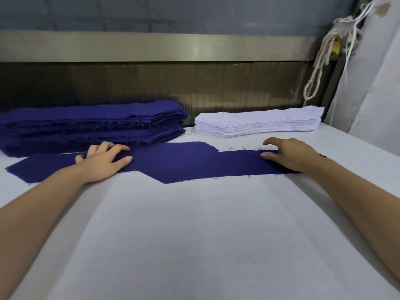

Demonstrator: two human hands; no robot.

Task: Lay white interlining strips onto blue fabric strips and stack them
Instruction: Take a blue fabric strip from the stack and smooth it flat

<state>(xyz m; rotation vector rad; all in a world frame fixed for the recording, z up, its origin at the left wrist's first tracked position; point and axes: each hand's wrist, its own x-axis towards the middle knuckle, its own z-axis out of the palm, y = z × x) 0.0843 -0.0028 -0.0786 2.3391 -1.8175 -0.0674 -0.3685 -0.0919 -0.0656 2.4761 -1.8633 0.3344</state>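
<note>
On the blue strip point(184, 161) | left hand point(104, 161) flat | right hand point(290, 152) arched, seemingly pressing

left hand point(104, 161) flat on blue strip point(184, 163) | right hand point(287, 153) touches its right end | white stack point(259, 122) behind, apart

Matt blue cloth strip point(184, 163) (frayed edges), brushed-metal rail point(151, 47).

White-covered table point(194, 234). Metal rail point(151, 47) runs along its far edge, above a dark ribbed panel point(129, 83). Knotted cords point(320, 61) hang at the far-right corner beside a grey sheet point(372, 72).
</note>
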